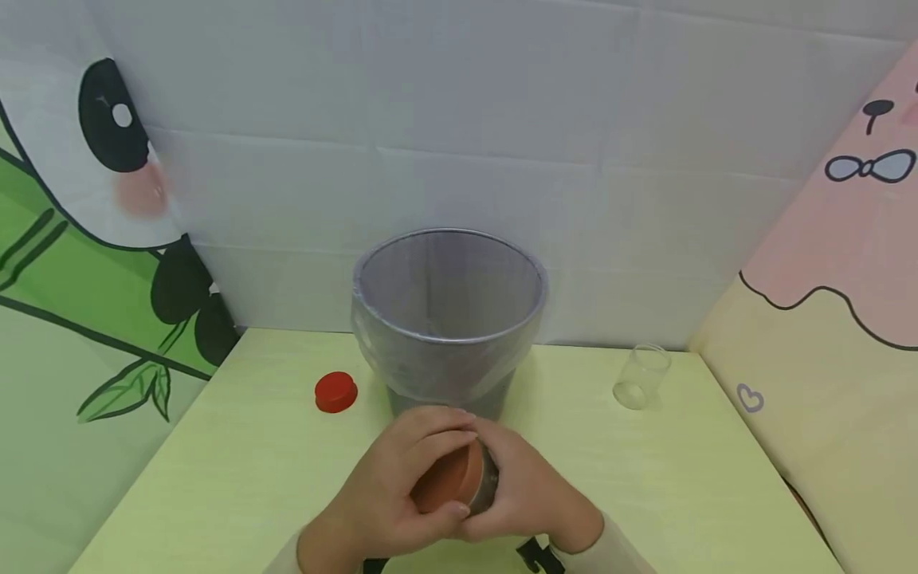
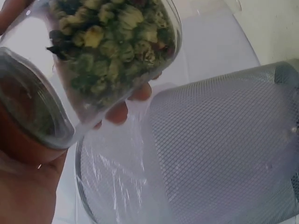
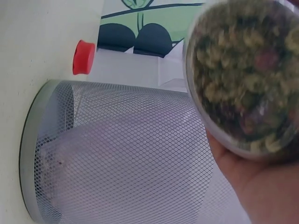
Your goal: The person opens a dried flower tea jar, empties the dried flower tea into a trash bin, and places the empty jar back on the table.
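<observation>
Left hand (image 1: 398, 482) grips the lid (image 1: 445, 485), fingers and thumb bent round its edge. Right hand (image 1: 527, 486) holds the jar (image 2: 117, 51), fingers wrapped round its side. Hands meet at the fingertips, low centre, just in front of the bin.

Lid: round, orange-brown, smooth, shiny clear rim on its underside; sits tilted at the jar mouth with a gap showing in the left wrist view. Can't tell whether the edges touch anywhere. Jar: clear, smooth, rounded at the base, held on its side. Packed with dried flowers (image 2: 112, 70), crumpled yellow-green buds plus a few dark red bits; slightly blurred.

Bin (image 3: 135, 154): grey metal mesh, diamond weave, tapering down to a solid base band. Thin clear plastic bag (image 2: 117, 179) lines it, wrinkled and folded over the rim.

Red cap (image 1: 335, 392): short, round, on the table left of the bin. Clear cup (image 1: 641, 379): see-through cylinder near the back right; glass or plastic, can't tell. Table (image 1: 215, 478): flat, pale yellow-green.

Behind: white cloth (image 1: 459, 119) with fold creases. Sides: printed cartoon panels, green bamboo left, pink shape with bow right.
</observation>
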Demonstrator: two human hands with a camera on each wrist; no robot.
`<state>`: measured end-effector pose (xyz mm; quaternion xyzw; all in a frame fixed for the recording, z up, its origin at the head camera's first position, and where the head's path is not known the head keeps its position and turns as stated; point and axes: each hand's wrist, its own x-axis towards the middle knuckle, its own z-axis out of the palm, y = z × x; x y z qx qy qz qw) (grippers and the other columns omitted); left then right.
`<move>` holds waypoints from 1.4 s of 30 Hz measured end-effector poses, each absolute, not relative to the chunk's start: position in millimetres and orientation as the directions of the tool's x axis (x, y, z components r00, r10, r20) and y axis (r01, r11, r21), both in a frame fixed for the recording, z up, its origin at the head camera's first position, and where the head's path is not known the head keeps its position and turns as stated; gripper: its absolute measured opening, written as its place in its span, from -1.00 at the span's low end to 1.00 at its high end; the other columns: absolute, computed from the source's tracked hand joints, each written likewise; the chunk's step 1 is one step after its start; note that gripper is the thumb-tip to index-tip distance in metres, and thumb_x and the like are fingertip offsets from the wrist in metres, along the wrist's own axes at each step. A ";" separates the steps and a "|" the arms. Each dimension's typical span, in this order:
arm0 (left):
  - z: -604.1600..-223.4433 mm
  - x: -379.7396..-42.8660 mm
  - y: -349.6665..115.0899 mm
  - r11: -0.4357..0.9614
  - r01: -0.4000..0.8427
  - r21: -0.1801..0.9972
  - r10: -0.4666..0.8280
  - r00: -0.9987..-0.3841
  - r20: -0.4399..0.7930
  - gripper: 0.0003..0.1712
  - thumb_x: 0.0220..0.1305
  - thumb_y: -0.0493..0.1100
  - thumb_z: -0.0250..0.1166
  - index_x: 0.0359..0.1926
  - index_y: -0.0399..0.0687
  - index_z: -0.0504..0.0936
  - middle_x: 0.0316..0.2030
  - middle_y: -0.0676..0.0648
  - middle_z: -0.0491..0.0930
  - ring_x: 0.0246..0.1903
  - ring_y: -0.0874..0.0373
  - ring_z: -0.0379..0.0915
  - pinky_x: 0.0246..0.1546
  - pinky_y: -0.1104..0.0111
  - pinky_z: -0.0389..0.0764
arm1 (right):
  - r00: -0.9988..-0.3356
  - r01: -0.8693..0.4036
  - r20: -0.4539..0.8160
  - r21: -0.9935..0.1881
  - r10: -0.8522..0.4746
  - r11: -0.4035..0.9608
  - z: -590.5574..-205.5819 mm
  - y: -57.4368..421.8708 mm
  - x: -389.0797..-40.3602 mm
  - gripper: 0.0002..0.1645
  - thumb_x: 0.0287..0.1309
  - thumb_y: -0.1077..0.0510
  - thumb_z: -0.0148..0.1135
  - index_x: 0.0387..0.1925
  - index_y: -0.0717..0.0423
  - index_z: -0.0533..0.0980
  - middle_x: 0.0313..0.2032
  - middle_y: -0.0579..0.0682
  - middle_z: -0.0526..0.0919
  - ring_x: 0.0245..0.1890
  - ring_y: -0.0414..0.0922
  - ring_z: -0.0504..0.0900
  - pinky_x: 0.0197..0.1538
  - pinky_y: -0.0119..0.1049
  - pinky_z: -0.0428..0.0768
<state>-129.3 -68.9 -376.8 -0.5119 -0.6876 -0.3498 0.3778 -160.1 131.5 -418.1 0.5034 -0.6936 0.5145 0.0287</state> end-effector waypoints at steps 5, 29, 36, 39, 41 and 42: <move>-375.0 -129.4 -60.5 0.162 0.987 0.018 0.450 -0.090 0.888 -0.45 0.48 0.13 0.16 -0.02 -0.34 0.67 0.04 -0.23 0.64 0.04 -0.12 0.58 0.07 0.15 0.58 | -0.402 -0.676 0.521 -0.724 -0.753 -0.141 -416.0 133.7 -163.2 -0.21 0.02 0.09 0.55 0.28 -0.03 0.39 0.10 -0.09 0.61 0.01 -0.16 0.65 0.07 -0.20 0.65; -369.0 -127.3 -51.3 0.104 0.994 -0.017 0.366 -0.022 0.930 -0.68 0.28 -0.08 0.24 -0.20 -0.28 0.69 -0.14 -0.22 0.67 -0.17 -0.07 0.64 -0.11 0.24 0.65 | -0.371 -0.588 0.501 -0.779 -0.782 -0.220 -418.1 130.6 -162.8 -0.20 -0.18 0.35 0.53 0.18 0.05 0.46 0.03 -0.02 0.63 -0.05 -0.16 0.66 0.00 -0.18 0.69; -378.9 -126.6 -49.3 0.269 0.959 0.090 0.297 -0.172 0.939 -0.68 0.32 -0.06 0.26 -0.13 -0.24 0.70 -0.13 -0.19 0.65 -0.17 -0.05 0.59 -0.10 0.22 0.61 | -0.461 -0.646 0.513 -0.753 -0.724 -0.122 -417.8 129.1 -163.4 -0.07 -0.19 0.34 0.53 0.29 -0.04 0.38 0.07 -0.09 0.62 -0.04 -0.16 0.67 0.00 -0.20 0.69; -384.0 -126.0 -50.5 0.306 0.943 0.133 0.302 -0.229 0.925 -0.64 0.35 -0.01 0.26 -0.08 -0.23 0.68 -0.08 -0.18 0.65 -0.13 -0.06 0.58 -0.05 0.22 0.59 | -0.488 -0.615 0.485 -0.781 -0.726 -0.108 -419.1 129.9 -165.2 -0.05 -0.20 0.35 0.54 0.30 -0.08 0.38 0.06 -0.09 0.62 -0.06 -0.14 0.68 -0.02 -0.19 0.69; -385.4 -125.8 -53.1 0.310 0.940 0.145 0.333 -0.250 0.909 -0.59 0.38 0.03 0.25 -0.03 -0.23 0.68 -0.04 -0.18 0.64 -0.08 -0.05 0.58 0.00 0.23 0.58 | -0.494 -0.616 0.474 -0.783 -0.729 -0.092 -420.3 131.1 -166.6 -0.04 -0.19 0.31 0.54 0.32 -0.10 0.37 0.08 -0.11 0.61 -0.05 -0.14 0.67 0.01 -0.20 0.68; -385.2 -125.7 -54.6 0.308 0.939 0.149 0.355 -0.259 0.898 -0.57 0.39 0.06 0.24 -0.01 -0.22 0.67 -0.01 -0.18 0.64 -0.05 -0.05 0.57 0.02 0.23 0.57 | -0.493 -0.611 0.470 -0.786 -0.732 -0.093 -420.8 131.4 -167.5 -0.05 -0.16 0.28 0.54 0.33 -0.10 0.37 0.10 -0.10 0.61 -0.03 -0.13 0.66 0.03 -0.19 0.67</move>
